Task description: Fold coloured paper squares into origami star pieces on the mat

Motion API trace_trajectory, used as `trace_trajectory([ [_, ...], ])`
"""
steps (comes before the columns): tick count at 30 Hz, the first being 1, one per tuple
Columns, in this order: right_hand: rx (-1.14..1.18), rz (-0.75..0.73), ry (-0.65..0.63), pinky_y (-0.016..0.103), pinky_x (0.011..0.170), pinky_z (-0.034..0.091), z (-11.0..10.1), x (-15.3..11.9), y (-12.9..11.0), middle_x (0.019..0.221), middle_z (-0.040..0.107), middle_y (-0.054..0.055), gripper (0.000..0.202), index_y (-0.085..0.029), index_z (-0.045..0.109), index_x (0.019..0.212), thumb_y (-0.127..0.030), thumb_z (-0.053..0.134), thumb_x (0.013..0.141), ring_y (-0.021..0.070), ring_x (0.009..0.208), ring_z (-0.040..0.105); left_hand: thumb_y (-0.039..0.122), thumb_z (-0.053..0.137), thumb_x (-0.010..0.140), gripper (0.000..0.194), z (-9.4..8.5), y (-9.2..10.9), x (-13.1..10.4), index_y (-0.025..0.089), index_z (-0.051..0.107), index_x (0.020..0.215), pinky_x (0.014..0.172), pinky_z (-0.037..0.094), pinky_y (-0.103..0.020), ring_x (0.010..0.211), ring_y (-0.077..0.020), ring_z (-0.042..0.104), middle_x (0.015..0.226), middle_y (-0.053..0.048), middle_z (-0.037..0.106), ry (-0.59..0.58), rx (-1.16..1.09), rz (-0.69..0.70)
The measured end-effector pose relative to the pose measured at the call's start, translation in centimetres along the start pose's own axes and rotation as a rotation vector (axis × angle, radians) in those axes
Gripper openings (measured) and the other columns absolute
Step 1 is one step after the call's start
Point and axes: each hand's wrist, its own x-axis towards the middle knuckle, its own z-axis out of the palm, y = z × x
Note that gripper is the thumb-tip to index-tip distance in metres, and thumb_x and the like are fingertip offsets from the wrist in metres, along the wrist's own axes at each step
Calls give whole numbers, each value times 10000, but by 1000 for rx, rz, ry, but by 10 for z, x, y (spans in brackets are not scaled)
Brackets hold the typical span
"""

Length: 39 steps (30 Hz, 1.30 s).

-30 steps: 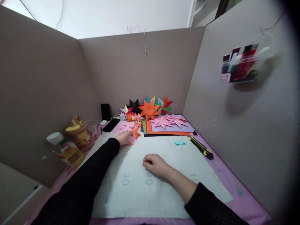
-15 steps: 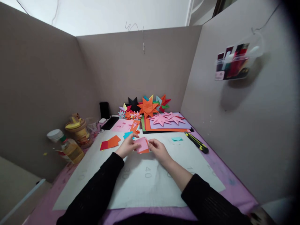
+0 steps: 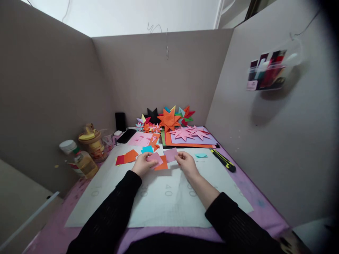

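My left hand (image 3: 143, 164) pinches a pink paper square (image 3: 155, 159) together with an orange square (image 3: 162, 163) that shows beneath it. Between the fingertips of my right hand (image 3: 186, 163) is a lilac-pink square (image 3: 170, 155), held apart from the pink one and partly above the orange. Just behind my left hand lies a blue paper piece (image 3: 147, 149). Red and orange squares (image 3: 130, 156) rest on the white sheet to the left. A folded turquoise piece (image 3: 201, 155) lies to the right of my right hand.
Folded paper stars (image 3: 169, 119) stand at the back, with pink stars (image 3: 182, 133) on stacked sheets. A yellow-black cutter (image 3: 222, 160) lies at the right. Bottles (image 3: 86, 164), a pot (image 3: 92, 143) and a phone (image 3: 126, 136) are at the left. A clear container (image 3: 267, 72) hangs on the right wall.
My right hand has drawn a lilac-pink square away to the right from the papers in my left hand. More of the orange square now shows. The view has shifted slightly.
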Motion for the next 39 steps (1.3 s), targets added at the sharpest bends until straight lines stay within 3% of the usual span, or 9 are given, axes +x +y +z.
trace_trajectory([
  [5, -33, -7, 15, 215, 434, 271, -4, 2, 0, 477, 431, -49, 306, -164, 532, 624, -455, 613, 670, 84, 434, 353, 292, 728, 549, 342, 1, 0, -1, 124, 596, 816, 483, 430, -207, 524, -119, 548, 613, 11, 606, -27, 7, 11],
  [9, -107, -34, -16, 219, 432, 242, -3, 0, 0, 457, 360, -58, 378, -185, 422, 556, -498, 506, 751, 87, 430, 316, 230, 674, 624, 359, 8, 0, -4, 140, 568, 955, 453, 418, -183, 487, -97, 531, 589, 28, 579, -101, -50, -45],
  [14, -382, -180, -41, 222, 475, 251, 3, -7, -2, 492, 375, -42, 374, -180, 403, 524, -447, 482, 774, 104, 501, 349, 196, 574, 733, 389, 25, 5, -11, 192, 452, 1102, 552, 498, -230, 555, -104, 586, 671, 6, 593, -175, -361, -183],
  [18, -503, -204, 8, 226, 479, 247, 10, -10, -1, 480, 397, -37, 386, -179, 415, 512, -450, 459, 783, 110, 504, 363, 246, 609, 739, 431, 38, 7, -15, 185, 421, 1122, 676, 520, -294, 654, -113, 602, 773, -25, 603, -180, -534, -175],
  [22, -402, -165, -12, 226, 475, 276, 11, -6, 5, 488, 450, -27, 410, -174, 474, 532, -498, 438, 780, 117, 498, 394, 203, 667, 665, 545, 38, 2, -12, 178, 421, 1150, 593, 507, -266, 597, -113, 570, 738, -7, 588, -69, -303, -88],
  [26, -287, -52, 83, 240, 492, 333, -4, 7, 11, 555, 550, 2, 392, -163, 556, 633, -511, 433, 764, 136, 509, 463, 226, 657, 657, 529, 18, 1, -4, 169, 459, 1144, 530, 460, -217, 547, -100, 544, 726, 2, 576, 38, -81, 26],
  [32, -414, -178, 192, 291, 682, 417, -10, 9, 1, 829, 601, 53, 267, -167, 576, 823, -384, 578, 668, 188, 766, 538, 197, 688, 604, 713, 2, 11, -9, 179, 404, 1257, 517, 415, -192, 556, -77, 488, 810, -8, 574, -106, 36, 110],
  [36, -235, -173, -87, 253, 608, 433, 14, -10, -13, 845, 591, 44, 349, -174, 556, 948, -313, 629, 635, 169, 760, 551, 178, 675, 604, 859, 17, 15, -19, 165, 263, 1357, 516, 391, -193, 555, -76, 455, 790, -4, 569, -236, 98, 181],
  [39, -193, -136, -195, 238, 577, 424, 23, -17, -14, 698, 583, 0, 240, -168, 588, 817, -231, 649, 594, 136, 638, 538, 176, 677, 595, 898, 27, 14, -22, 173, 232, 1375, 528, 385, -200, 578, -84, 460, 803, -4, 577, -259, 153, 220],
])
